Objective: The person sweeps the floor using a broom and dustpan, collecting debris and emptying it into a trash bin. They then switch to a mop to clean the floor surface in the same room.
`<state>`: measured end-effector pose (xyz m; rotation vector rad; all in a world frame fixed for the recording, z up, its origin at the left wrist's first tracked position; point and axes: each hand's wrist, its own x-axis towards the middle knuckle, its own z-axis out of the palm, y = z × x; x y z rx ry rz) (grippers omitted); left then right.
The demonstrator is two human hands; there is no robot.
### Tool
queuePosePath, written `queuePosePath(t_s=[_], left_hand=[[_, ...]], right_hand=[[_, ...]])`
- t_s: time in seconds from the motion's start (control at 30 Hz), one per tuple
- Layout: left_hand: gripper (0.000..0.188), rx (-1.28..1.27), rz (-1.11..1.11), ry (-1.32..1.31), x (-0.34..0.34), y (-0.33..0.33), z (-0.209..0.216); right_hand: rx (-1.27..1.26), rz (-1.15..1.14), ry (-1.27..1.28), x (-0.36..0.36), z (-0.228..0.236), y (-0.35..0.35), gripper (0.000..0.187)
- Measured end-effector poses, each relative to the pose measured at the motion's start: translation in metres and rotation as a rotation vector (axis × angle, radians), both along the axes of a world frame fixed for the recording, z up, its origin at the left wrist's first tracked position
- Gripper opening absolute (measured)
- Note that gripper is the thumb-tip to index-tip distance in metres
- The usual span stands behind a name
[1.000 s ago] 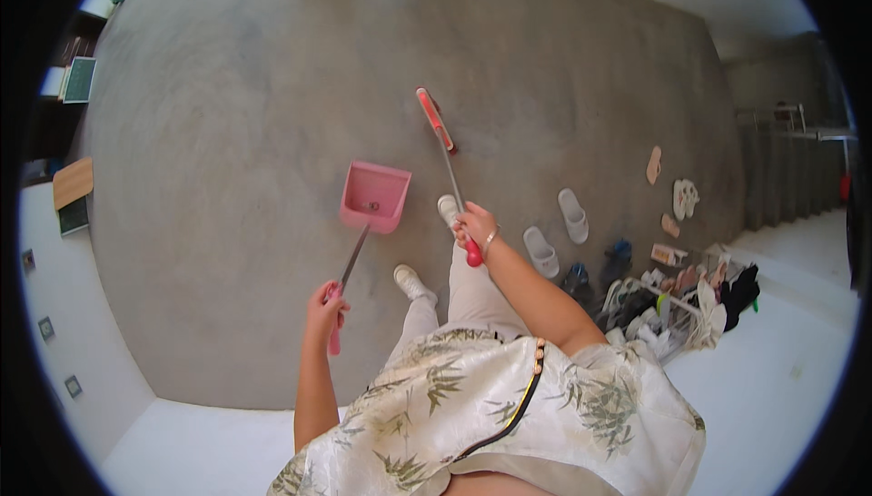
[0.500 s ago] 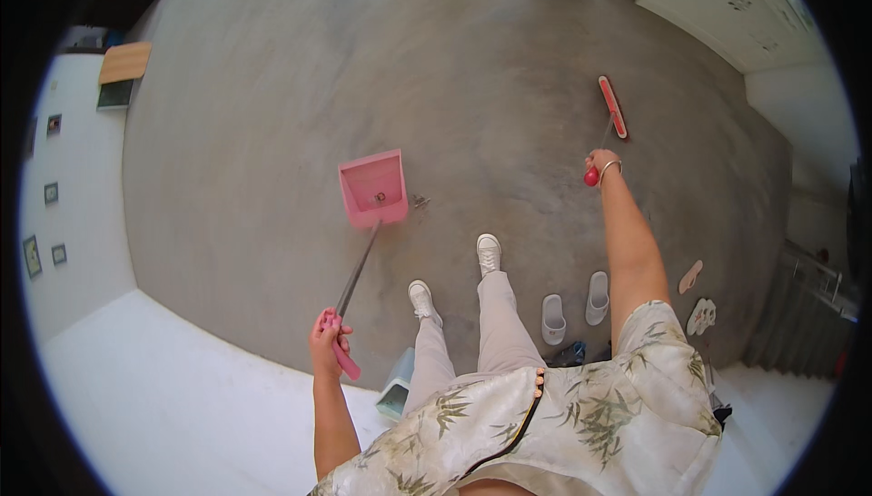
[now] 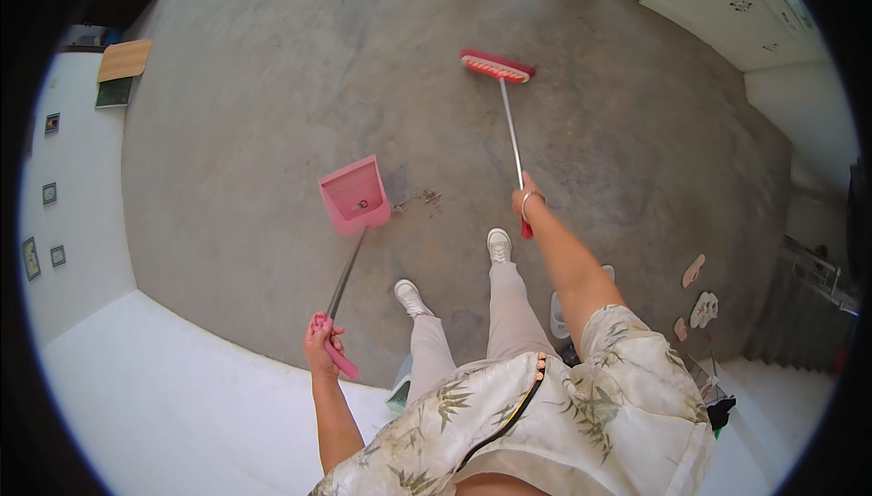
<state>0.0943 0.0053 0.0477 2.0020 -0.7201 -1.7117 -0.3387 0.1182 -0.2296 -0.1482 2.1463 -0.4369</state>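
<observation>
My left hand [image 3: 322, 343] is closed round the pink grip of a long-handled dustpan [image 3: 349, 178]. The pink pan rests on the grey floor ahead of me, with a few small bits inside it. Just right of the pan lies a small scatter of dark debris [image 3: 427, 197]. My right hand [image 3: 527, 194] grips the red-ended metal stick of a broom [image 3: 510, 124]. Its red head with pale bristles is farther off, ahead and to the right of the dustpan, slightly blurred; whether it touches the floor I cannot tell.
Grey slippers [image 3: 558, 316] lie partly hidden under my right arm, with pink and white slippers [image 3: 699, 309] farther right. A pale green bin [image 3: 400, 385] stands by my left leg. White cabinets [image 3: 718, 5] line the far right; a white wall [image 3: 82, 178] runs along the left.
The broom has swung from the right toward the middle, its head now crosswise ahead of me. The dustpan has shifted slightly left, leaving more debris visible beside it.
</observation>
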Motion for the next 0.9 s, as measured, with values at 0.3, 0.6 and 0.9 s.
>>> queuePosePath(t_s=[0.3, 0.6, 0.9], left_hand=[[0.023, -0.037, -0.145, 0.154, 0.119, -0.002, -0.035], [0.025, -0.01, -0.314, 0.137, 0.129, -0.004, -0.054], [0.027, 0.008, -0.307, 0.073, 0.143, -0.008, -0.054]], right_hand=[[0.285, 0.292, -0.006, 0.243, 0.088, 0.203, 0.063], [0.057, -0.445, -0.225, 0.263, 0.193, 0.27, 0.063], [-0.076, -0.973, -0.271, 0.127, 0.068, 0.262, 0.028]])
